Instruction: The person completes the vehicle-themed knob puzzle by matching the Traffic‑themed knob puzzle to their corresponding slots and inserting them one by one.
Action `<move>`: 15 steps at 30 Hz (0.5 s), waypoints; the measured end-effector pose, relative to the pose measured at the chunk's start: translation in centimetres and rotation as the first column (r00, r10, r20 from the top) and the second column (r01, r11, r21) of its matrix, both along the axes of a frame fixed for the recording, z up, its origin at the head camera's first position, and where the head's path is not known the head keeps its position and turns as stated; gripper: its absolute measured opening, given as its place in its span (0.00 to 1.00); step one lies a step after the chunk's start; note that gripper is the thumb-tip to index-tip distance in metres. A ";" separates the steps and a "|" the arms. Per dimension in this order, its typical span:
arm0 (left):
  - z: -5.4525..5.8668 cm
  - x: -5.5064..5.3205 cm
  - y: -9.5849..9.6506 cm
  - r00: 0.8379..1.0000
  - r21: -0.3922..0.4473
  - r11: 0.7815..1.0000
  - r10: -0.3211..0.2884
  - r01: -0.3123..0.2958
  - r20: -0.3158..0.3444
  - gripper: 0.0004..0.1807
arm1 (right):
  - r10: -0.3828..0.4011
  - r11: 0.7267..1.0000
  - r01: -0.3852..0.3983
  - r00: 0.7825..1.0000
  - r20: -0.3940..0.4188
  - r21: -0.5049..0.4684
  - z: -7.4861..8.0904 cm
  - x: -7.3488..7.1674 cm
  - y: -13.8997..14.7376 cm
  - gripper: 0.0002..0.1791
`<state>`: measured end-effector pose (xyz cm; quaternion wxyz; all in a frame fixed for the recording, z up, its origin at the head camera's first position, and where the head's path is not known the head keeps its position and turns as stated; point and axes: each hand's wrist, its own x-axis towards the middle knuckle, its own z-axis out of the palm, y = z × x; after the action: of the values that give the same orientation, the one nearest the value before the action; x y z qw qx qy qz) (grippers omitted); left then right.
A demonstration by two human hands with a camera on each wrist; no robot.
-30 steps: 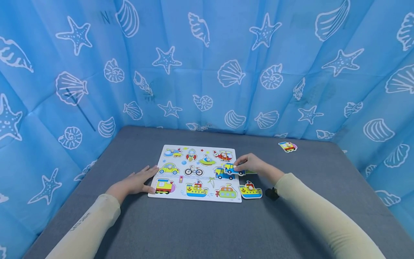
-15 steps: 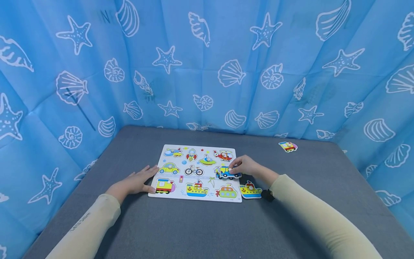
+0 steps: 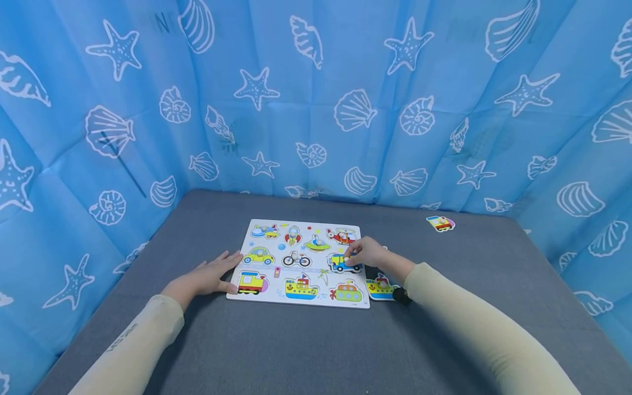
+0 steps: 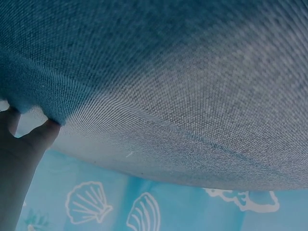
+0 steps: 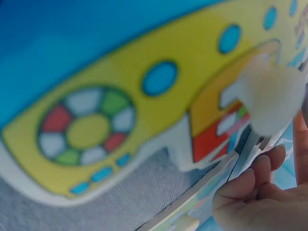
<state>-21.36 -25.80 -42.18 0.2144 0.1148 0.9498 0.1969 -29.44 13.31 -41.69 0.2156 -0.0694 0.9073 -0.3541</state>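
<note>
A white puzzle board (image 3: pixel 275 285) printed with vehicles lies flat on the grey table. My left hand (image 3: pixel 209 276) rests on its left edge with fingers spread; in the left wrist view only part of that hand (image 4: pixel 21 154) shows. Near the board's right edge, my right hand (image 3: pixel 374 255) pinches the white knob of a blue truck puzzle piece (image 3: pixel 339 267), which sits over the truck picture. Whether it lies fully in its recess I cannot tell. Beside the board's lower right corner lies a ship puzzle piece (image 3: pixel 379 289), large and close in the right wrist view (image 5: pixel 115 96).
A train puzzle piece (image 3: pixel 441 223) lies farther back on the right of the grey table (image 3: pixel 276 351). Another piece is mostly hidden behind my right hand. A blue curtain (image 3: pixel 316 126) with shell and starfish prints hangs behind the table.
My right hand has carried the blue truck piece leftward and down onto the truck picture, where the two outlines now coincide. My left hand has stayed on the board's edge.
</note>
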 end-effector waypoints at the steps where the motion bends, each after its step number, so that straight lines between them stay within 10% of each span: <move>1: 0.0 0.0 0.0 1.000 0.000 1.000 -0.001 0.001 0.003 0.56 | -0.002 1.000 0.002 1.000 0.002 0.000 0.1 0.0 0.0 0.05; 15: 0.1 -0.1 0.1 1.000 -0.003 1.000 -0.001 0.001 0.019 0.55 | -0.023 0.999 0.022 1.000 0.017 0.042 0.3 0.3 -0.8 0.08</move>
<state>-21.44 -25.73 -42.08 0.2239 0.1131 0.9479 0.1965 -29.16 12.54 -41.35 0.2209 -0.0516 0.9133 -0.3383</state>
